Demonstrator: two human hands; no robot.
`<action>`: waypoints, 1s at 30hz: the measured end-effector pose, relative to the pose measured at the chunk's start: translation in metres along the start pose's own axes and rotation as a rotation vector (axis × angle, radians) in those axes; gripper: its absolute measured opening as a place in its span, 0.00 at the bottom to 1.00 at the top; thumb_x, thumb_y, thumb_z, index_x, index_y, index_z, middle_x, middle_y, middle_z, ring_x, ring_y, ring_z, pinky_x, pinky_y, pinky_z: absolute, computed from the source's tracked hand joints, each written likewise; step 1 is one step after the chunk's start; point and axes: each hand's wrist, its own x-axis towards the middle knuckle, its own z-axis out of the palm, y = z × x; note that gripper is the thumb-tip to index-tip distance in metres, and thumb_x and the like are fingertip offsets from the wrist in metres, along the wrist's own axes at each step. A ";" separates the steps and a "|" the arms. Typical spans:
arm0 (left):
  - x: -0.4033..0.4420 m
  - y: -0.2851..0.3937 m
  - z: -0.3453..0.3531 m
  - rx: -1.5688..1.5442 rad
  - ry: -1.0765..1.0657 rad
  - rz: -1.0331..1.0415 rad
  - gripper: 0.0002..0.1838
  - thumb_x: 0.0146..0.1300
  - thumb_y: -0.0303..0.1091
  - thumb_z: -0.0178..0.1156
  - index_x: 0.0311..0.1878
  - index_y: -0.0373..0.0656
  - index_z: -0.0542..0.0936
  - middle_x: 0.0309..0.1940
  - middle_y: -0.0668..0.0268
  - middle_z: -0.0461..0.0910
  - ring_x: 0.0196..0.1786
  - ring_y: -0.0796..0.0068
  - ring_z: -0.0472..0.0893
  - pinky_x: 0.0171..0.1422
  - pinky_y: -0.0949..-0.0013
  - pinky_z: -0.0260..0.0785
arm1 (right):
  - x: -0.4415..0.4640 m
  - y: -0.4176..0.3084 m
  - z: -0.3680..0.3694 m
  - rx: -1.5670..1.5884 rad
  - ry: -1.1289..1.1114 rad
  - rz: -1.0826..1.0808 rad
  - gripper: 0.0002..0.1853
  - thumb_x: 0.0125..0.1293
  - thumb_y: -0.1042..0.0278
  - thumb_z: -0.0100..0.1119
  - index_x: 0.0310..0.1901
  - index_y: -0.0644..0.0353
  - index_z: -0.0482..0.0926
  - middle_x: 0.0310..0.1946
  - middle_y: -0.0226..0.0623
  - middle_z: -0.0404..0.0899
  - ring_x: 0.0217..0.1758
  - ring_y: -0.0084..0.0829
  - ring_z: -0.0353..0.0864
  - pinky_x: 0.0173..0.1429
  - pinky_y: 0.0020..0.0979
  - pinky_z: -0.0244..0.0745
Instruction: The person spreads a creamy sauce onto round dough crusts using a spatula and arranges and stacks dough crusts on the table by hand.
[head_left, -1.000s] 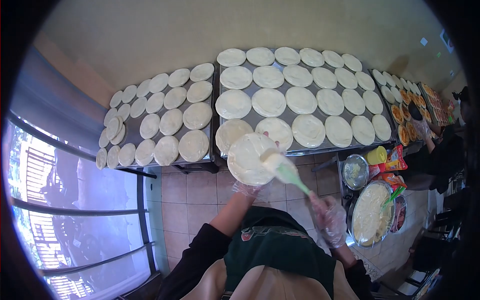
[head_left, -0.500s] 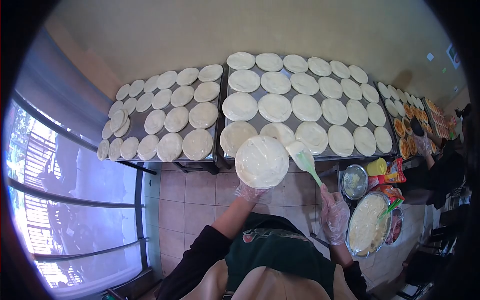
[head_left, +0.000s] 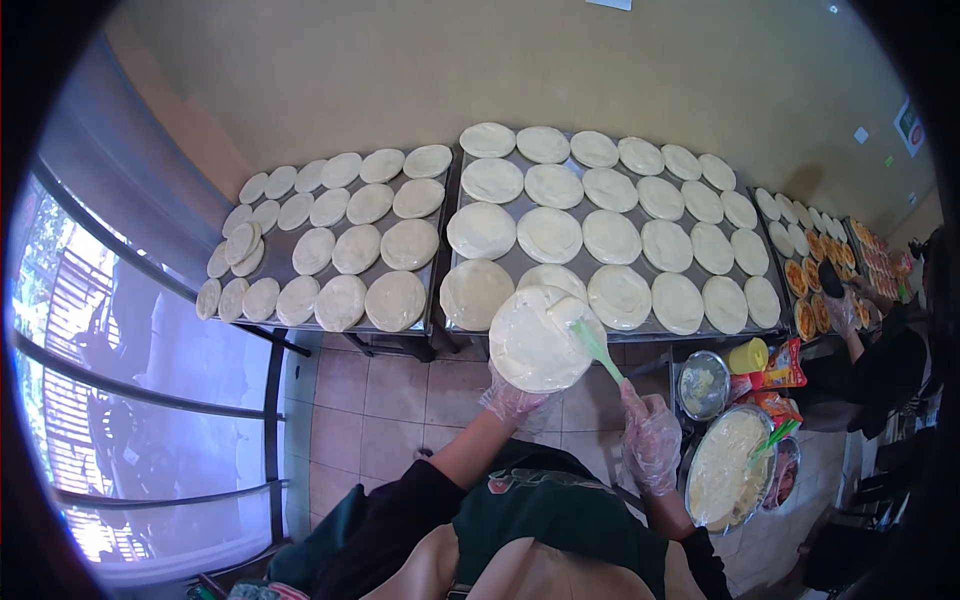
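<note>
A round, flat dough disc (head_left: 530, 345) with white spread on top rests on my gloved left hand (head_left: 515, 400), which is under its near edge with most fingers hidden. My gloved right hand (head_left: 650, 440) is closed round the end of a green spatula (head_left: 602, 358), whose head touches the right part of the disc's top. Just beyond the held disc, rows of similar discs (head_left: 612, 237) lie on a metal table (head_left: 700, 322). More discs (head_left: 409, 244) cover the table to the left, with a few stacked at its left side.
At right stand a large bowl of white spread (head_left: 728, 465), a smaller metal bowl (head_left: 705, 385), a yellow container (head_left: 747, 355) and red packets (head_left: 783, 363). Farther right, a co-worker's gloved hand (head_left: 842, 312) is over topped discs (head_left: 805, 318). A curtained window (head_left: 170, 400) is at left.
The spatula head left the disc's right edge, then came back onto its top. The held disc has shifted slightly right and down in view, and the camera view has tilted.
</note>
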 end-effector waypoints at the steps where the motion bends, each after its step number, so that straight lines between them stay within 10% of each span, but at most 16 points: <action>1: 0.001 0.003 0.000 0.001 0.000 0.006 0.42 0.60 0.37 0.70 0.74 0.45 0.60 0.70 0.60 0.68 0.70 0.66 0.70 0.76 0.58 0.62 | 0.002 0.000 -0.002 0.001 0.003 -0.006 0.26 0.60 0.81 0.60 0.60 0.50 0.79 0.30 0.41 0.73 0.29 0.43 0.77 0.32 0.42 0.73; 4: 0.002 0.009 -0.002 0.595 -0.080 0.070 0.41 0.61 0.38 0.68 0.75 0.46 0.60 0.71 0.60 0.66 0.72 0.66 0.68 0.78 0.58 0.58 | 0.009 0.001 -0.006 0.171 0.055 0.038 0.22 0.63 0.81 0.60 0.58 0.53 0.80 0.28 0.41 0.74 0.29 0.41 0.77 0.32 0.40 0.72; 6: 0.002 0.006 -0.006 0.492 -0.188 0.010 0.33 0.73 0.52 0.49 0.77 0.52 0.55 0.73 0.61 0.64 0.73 0.61 0.67 0.78 0.50 0.58 | 0.014 0.003 -0.010 0.293 0.085 0.089 0.18 0.65 0.80 0.59 0.56 0.54 0.81 0.27 0.41 0.74 0.29 0.40 0.76 0.32 0.39 0.72; 10: 0.001 -0.002 -0.007 -0.267 -0.069 -0.253 0.33 0.73 0.51 0.51 0.77 0.53 0.57 0.73 0.62 0.64 0.73 0.63 0.67 0.79 0.51 0.56 | 0.024 0.016 -0.014 0.320 0.095 0.126 0.17 0.66 0.80 0.59 0.55 0.54 0.82 0.28 0.41 0.74 0.28 0.40 0.76 0.33 0.39 0.73; 13: 0.006 -0.005 0.001 0.474 -0.160 -0.175 0.31 0.73 0.53 0.49 0.75 0.54 0.60 0.72 0.61 0.65 0.72 0.65 0.67 0.79 0.51 0.57 | 0.029 0.016 -0.027 0.345 0.079 0.107 0.20 0.64 0.80 0.59 0.57 0.52 0.80 0.31 0.43 0.76 0.31 0.45 0.80 0.34 0.42 0.75; 16: 0.013 -0.011 -0.008 0.423 -0.245 -0.156 0.37 0.69 0.62 0.49 0.75 0.52 0.61 0.73 0.56 0.62 0.75 0.44 0.61 0.73 0.25 0.52 | 0.030 0.014 -0.039 0.137 -0.155 -0.104 0.22 0.63 0.78 0.59 0.58 0.50 0.80 0.30 0.43 0.76 0.31 0.45 0.80 0.34 0.43 0.76; 18: 0.015 -0.007 -0.007 -0.930 -0.105 -0.502 0.38 0.67 0.63 0.52 0.74 0.53 0.63 0.73 0.54 0.62 0.75 0.41 0.60 0.71 0.22 0.53 | 0.031 0.015 -0.036 0.018 -0.158 -0.209 0.23 0.61 0.77 0.59 0.59 0.48 0.80 0.30 0.42 0.75 0.30 0.45 0.79 0.33 0.44 0.75; 30: -0.002 0.005 -0.015 -0.990 -0.078 -0.729 0.48 0.61 0.73 0.52 0.76 0.53 0.59 0.74 0.51 0.60 0.71 0.33 0.62 0.68 0.23 0.56 | 0.063 0.031 -0.045 0.137 -0.159 -0.206 0.21 0.61 0.77 0.60 0.56 0.48 0.81 0.30 0.40 0.75 0.29 0.42 0.79 0.30 0.42 0.74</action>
